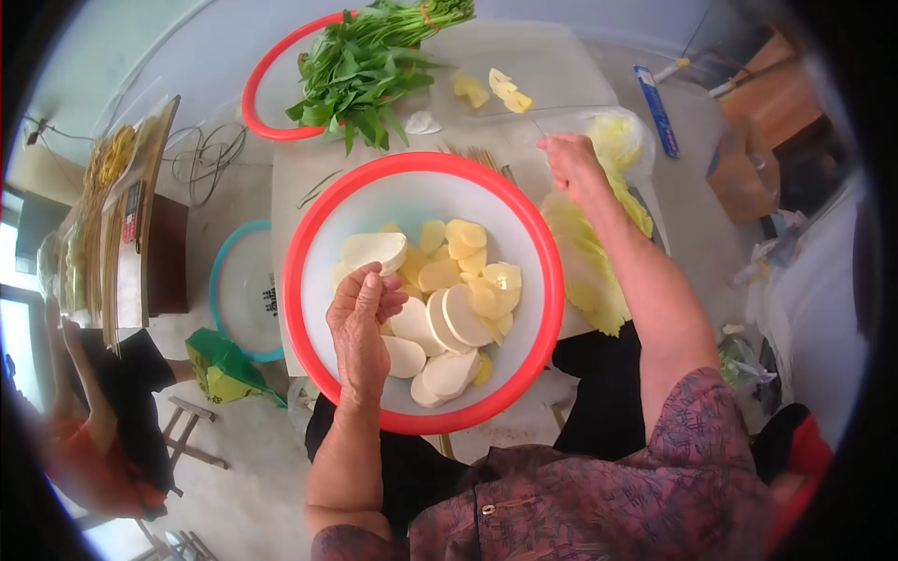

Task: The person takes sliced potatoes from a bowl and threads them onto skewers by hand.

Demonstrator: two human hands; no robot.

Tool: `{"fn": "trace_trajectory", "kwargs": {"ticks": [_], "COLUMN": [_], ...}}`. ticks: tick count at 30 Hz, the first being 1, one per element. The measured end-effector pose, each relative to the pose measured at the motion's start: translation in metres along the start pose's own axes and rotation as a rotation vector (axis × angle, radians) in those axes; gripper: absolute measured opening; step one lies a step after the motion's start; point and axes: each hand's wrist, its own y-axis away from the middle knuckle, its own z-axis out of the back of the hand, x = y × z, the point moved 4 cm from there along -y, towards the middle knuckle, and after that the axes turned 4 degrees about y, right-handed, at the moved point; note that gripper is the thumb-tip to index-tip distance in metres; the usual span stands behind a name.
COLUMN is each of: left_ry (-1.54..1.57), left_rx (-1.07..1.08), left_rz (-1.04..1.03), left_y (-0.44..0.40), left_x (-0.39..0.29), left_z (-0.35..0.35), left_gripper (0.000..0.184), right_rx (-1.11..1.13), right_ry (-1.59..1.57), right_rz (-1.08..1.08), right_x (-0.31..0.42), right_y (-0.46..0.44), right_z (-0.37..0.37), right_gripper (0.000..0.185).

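Observation:
A white basin with a red rim (299,243) holds pale oval slices (465,316) and smaller yellow slices (440,274). Over its left part is my left hand (363,323), thumb and fingers pressed together; whatever they pinch, if anything, is too small to make out. My right hand (572,166), beyond the basin's upper right edge, is closed on a thin skewer. Yellow pieces (510,91) are threaded at the skewer's far end, above a clear plastic tray (561,70). Several bare skewers (477,157) lie just behind the basin.
Leafy greens (365,75) rest on another red-rimmed basin (251,98). Yellow-green cabbage leaves (589,266) lie right of the main basin. A blue-rimmed basin (217,290), green bag (224,365) and stool (187,430) are at the left, near a person in orange (103,458).

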Motion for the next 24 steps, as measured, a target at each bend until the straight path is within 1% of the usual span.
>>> {"fn": "trace_trajectory", "kwargs": {"ticks": [2, 4, 6, 8, 9, 11, 12, 14, 15, 17, 19, 21, 23, 24], "left_ry": [0.001, 0.004, 0.024, 0.021, 0.020, 0.030, 0.041, 0.029, 0.017, 0.015, 0.033, 0.038, 0.075, 0.064], "left_rx": [-0.022, -0.043, -0.071, -0.078, -0.081, -0.097, -0.107, -0.118, -0.123, -0.104, -0.072, -0.046, -0.034, -0.011], "left_rz": [0.028, 0.051, 0.092, 0.108, 0.124, 0.134, 0.136, 0.141, 0.130, 0.149, 0.069, 0.073, 0.091, 0.099], "left_y": [-0.001, -0.002, -0.001, 0.001, 0.004, 0.007, 0.009, 0.013, 0.013, 0.016, 0.015, 0.013, 0.011, 0.012], "left_x": [0.002, 0.005, 0.009, 0.012, 0.015, 0.018, 0.020, 0.021, 0.020, 0.020, 0.015, 0.013, 0.013, 0.012], "left_z": [0.002, 0.004, 0.006, 0.007, 0.009, 0.011, 0.012, 0.013, 0.013, 0.010, 0.006, 0.002, -0.001, -0.005], "left_gripper": [0.030, 0.029, 0.024, 0.024, 0.023, 0.023, 0.022, 0.022, 0.022, 0.022, 0.023, 0.024, 0.024, 0.027], "right_rx": [0.016, 0.006, -0.006, 0.012, 0.015, 0.080, 0.080, 0.023, 0.013, -0.068, -0.082, -0.094, 0.184, 0.168], "right_ry": [-0.067, -0.075, -0.081, -0.172, -0.168, -0.006, -0.004, 0.072, 0.080, 0.267, 0.268, 0.263, 0.413, 0.406], "right_rz": [-0.061, -0.085, -0.105, -0.099, -0.112, -0.141, -0.150, -0.037, -0.055, 0.144, 0.164, 0.192, 0.058, 0.051], "right_x": [-0.002, -0.005, -0.008, -0.017, -0.021, -0.024, -0.022, -0.019, -0.023, -0.021, -0.021, -0.025, -0.041, -0.044], "right_y": [-0.031, -0.051, -0.073, -0.095, -0.104, -0.117, -0.114, -0.103, -0.099, -0.088, -0.052, -0.007, 0.039, 0.058], "right_z": [-0.017, -0.032, -0.042, -0.045, -0.045, -0.045, -0.047, -0.043, -0.039, -0.023, -0.008, 0.009, 0.012, 0.015], "right_gripper": [0.017, 0.016, 0.016, 0.014, 0.014, 0.013, 0.013, 0.016, 0.016, 0.018, 0.016, 0.014, 0.013, 0.013]}}
